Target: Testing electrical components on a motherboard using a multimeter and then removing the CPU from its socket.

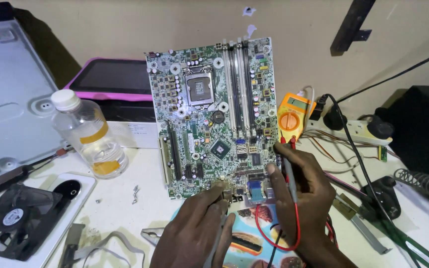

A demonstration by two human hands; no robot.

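A green computer motherboard [209, 114] stands tilted against the wall on the white bench. My left hand [199, 228] pinches a grey test probe [219, 233] whose tip meets the board's lower edge near the metal ports [229, 191]. My right hand [301, 191] grips a second grey probe [289, 171] with a red lead [296, 223], its tip touching the board's lower right corner. An orange multimeter [294, 116] lies just right of the board, behind my right hand.
A clear plastic bottle [89, 134] stands left of the board, with a pink-edged tablet [110, 79] behind. A black fan [13, 221] and a grey metal panel [6, 94] lie far left. A power strip [358, 128], cables, and a soldering stand [423, 181] crowd the right.
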